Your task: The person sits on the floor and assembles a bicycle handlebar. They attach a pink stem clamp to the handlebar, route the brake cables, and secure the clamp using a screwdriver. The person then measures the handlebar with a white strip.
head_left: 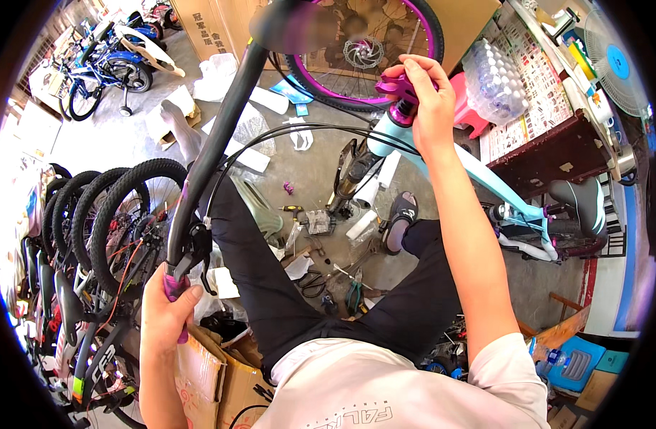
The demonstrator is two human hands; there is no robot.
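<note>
My left hand (163, 311) is closed around the purple grip (174, 287) at the near end of a black handlebar (215, 146). The bar slants up and away, apart from the bike frame; its far part is blurred. Beside the grip sits a brake lever (199, 250). Black cables (299, 129) loop from there to the light blue bike frame (485, 179). My right hand (435, 100) is closed on a purple stem (396, 87) at the top of the frame's head tube. Below it, the fork (356, 171) points toward the floor.
A purple-rimmed wheel (431, 36) leans on cardboard at the back. Hand tools, including pliers (353, 294), lie between my legs. Several bikes with black tyres (102, 229) line the left. At right are a bottle pack (494, 80) on a pink stool and a fan (617, 61).
</note>
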